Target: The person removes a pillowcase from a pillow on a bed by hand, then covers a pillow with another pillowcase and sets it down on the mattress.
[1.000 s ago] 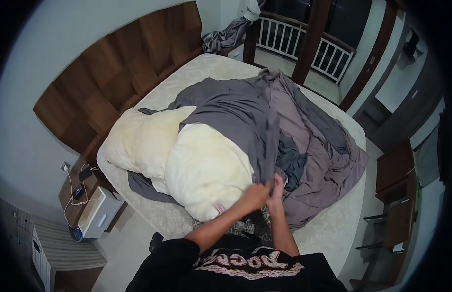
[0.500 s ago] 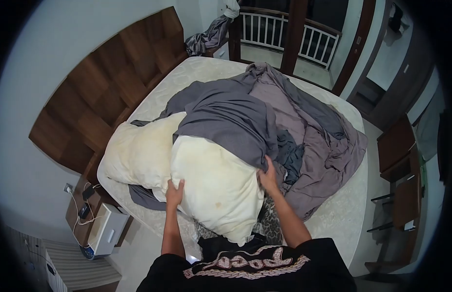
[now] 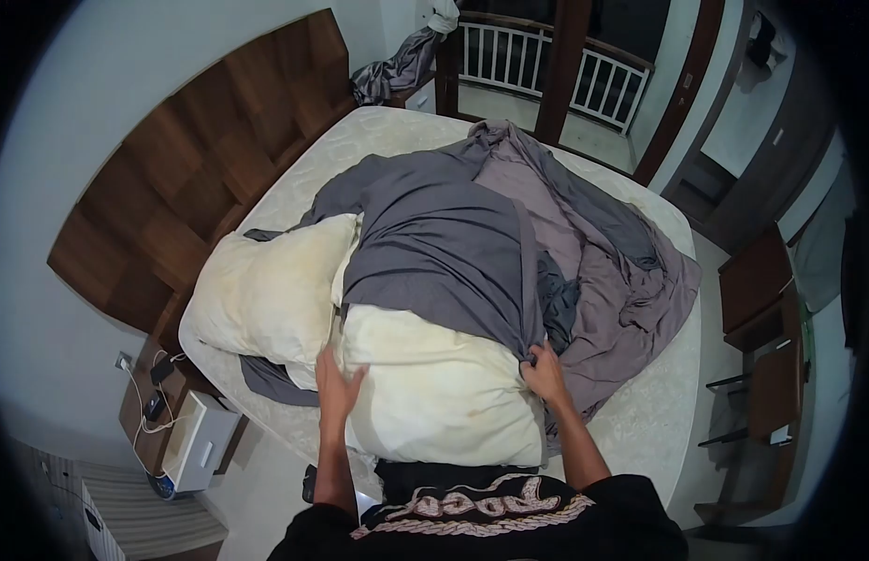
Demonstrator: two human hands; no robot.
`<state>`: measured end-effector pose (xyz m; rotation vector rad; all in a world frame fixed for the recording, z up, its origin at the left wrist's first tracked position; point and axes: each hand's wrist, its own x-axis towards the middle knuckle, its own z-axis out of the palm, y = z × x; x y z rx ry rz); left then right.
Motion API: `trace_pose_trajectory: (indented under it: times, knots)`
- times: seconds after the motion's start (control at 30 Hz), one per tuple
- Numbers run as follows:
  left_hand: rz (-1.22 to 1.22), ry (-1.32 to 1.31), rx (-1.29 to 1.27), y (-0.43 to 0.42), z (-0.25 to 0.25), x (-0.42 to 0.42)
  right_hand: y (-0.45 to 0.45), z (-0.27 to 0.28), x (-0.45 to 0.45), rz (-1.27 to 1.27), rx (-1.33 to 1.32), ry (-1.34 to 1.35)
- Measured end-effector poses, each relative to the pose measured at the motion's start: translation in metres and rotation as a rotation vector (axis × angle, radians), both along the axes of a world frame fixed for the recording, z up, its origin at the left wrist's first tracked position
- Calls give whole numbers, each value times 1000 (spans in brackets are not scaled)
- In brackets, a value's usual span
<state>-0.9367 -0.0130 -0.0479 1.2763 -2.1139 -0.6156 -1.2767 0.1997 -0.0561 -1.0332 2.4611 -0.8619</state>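
Note:
A cream pillow lies in front of my body, its far part inside or under a grey fabric cover. My left hand rests at the pillow's left edge, thumb and fingers apart. At the pillow's right far corner my right hand is closed on the edge of the grey cover. To the left lies a second cream pillow, stained yellowish. A rumpled grey-mauve sheet spreads to the right of the cover, with a darker cloth between them.
Everything lies on a bare mattress against a wooden headboard. A nightstand with cables is at the left, another with bunched cloth at the far corner. A chair stands at the right.
The grey cover's edge has come nearer to me over the pillow, drawn by my right hand. My left hand has shifted slightly down and its fingers have spread.

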Motion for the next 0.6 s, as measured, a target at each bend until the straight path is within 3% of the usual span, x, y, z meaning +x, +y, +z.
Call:
trace_pose_trajectory:
  times: [0.13, 0.2, 0.23, 0.27, 0.37, 0.43, 0.47, 0.6]
  knots:
    - [-144, 88, -258, -41, 44, -82, 34, -14, 15, -2, -33, -40]
    - [-264, 64, -384, -65, 32, -119, 53, -13, 15, -35, -106, -18]
    - [-339, 27, -465, -76, 16, -134, 66, -9, 8, 6, -66, -160]
    - [-394, 41, -444, -76, 9, -148, 75, -4, 6, 47, -25, -300]
    - [-385, 181, -458, -58, -14, -168, 88, 20, 14, -31, -89, -236]
    - [-391, 86, -289, -34, -15, -163, 86, 15, -1, -20, -32, -254]
    - [-411, 101, -337, -19, -13, -156, 84, 11, -7, -5, 31, -276]
    - [-458, -3, -238, 4, -27, -122, 9, 37, -13, -100, -474, 192]
